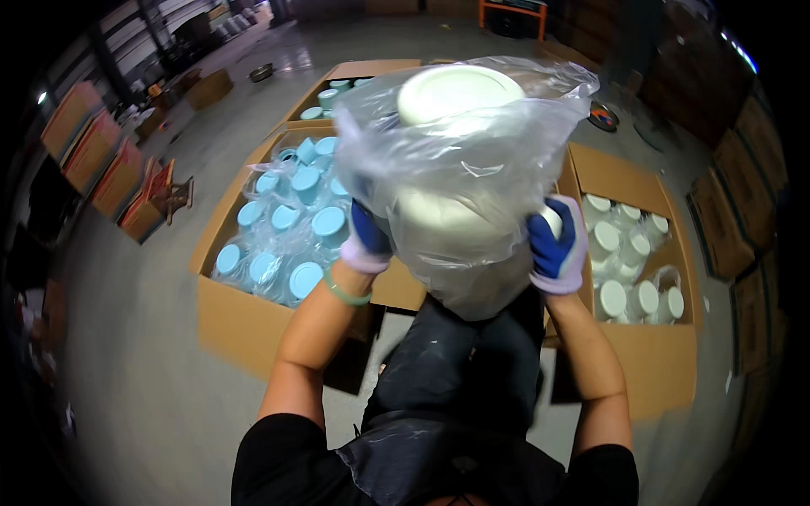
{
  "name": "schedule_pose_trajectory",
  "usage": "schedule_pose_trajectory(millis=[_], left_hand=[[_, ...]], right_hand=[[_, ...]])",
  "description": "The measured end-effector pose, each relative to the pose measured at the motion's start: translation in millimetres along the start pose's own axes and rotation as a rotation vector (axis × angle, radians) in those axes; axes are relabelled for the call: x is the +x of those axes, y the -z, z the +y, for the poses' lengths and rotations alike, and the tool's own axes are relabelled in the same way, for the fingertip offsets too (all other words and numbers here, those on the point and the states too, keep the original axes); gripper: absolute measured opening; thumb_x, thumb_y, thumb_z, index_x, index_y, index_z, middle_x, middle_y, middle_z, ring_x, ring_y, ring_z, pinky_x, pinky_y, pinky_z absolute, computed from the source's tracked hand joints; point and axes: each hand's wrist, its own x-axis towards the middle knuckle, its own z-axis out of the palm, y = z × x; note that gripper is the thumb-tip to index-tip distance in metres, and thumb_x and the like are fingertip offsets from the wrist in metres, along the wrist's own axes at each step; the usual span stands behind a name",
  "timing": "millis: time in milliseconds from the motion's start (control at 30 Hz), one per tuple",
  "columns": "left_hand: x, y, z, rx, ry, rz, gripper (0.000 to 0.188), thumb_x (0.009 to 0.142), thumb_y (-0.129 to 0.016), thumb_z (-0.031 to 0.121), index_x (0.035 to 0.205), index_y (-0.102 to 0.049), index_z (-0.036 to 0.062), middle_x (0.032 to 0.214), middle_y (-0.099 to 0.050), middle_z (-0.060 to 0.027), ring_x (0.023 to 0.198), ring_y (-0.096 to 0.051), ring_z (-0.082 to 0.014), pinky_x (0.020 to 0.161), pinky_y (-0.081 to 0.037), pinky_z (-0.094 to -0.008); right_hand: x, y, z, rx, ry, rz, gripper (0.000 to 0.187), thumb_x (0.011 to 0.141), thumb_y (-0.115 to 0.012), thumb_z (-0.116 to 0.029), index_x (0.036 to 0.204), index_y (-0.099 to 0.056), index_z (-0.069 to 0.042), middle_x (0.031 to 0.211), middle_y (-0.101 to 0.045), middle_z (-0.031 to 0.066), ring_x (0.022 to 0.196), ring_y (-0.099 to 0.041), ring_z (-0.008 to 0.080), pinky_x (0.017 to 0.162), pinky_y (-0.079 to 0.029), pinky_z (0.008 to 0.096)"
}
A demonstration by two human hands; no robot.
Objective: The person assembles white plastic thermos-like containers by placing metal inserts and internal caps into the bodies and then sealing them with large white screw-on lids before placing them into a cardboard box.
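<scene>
A large clear plastic bag point(481, 160) is held up in front of me between both hands. Inside it are pale, round-lidded containers; the wide whitish lid point(460, 91) of one faces up near the bag's top. My left hand point(368, 240), in a blue and lilac work glove, grips the bag's left side, its fingertips partly behind the plastic. On the right side, my right hand point(559, 246) in a matching glove is closed around the bag's edge, against a small white rounded piece point(550, 222). A pale green bangle point(346, 288) circles my left wrist.
At left stands an open carton point(245, 325) of blue-lidded jars in plastic. Another open carton point(650, 358) at right holds pale-lidded jars. Behind the bag is a carton point(363, 69) with green-lidded jars. Stacked boxes point(730, 211) line the right; tilted cartons point(110, 160) stand far left.
</scene>
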Motion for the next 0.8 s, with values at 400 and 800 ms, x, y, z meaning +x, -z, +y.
schedule_pose_trajectory(millis=[400,800], left_hand=[[-78,54,-93,0.797,0.145,-0.059,0.073,0.077,-0.075,0.007,0.139,-0.038,-0.002,0.132,-0.055,-0.0163,0.12,-0.053,-0.0226,0.104,-0.042,-0.0373],[-95,68,-158,0.675,0.316,0.168,0.031,0.096,-0.06,0.021,0.116,-0.059,-0.0023,0.108,-0.065,-0.0073,0.104,-0.058,-0.016,0.092,-0.047,-0.0305]], right_hand=[[-103,65,121,0.098,-0.166,-0.532,0.065,0.092,-0.065,-0.036,0.143,-0.042,-0.002,0.142,-0.048,0.017,0.135,-0.044,0.0304,0.113,-0.033,0.0397],[181,8,5,-0.294,0.602,-0.427,0.058,0.084,-0.07,-0.04,0.134,-0.058,-0.012,0.134,-0.057,0.0132,0.13,-0.046,0.0347,0.111,-0.033,0.0429]])
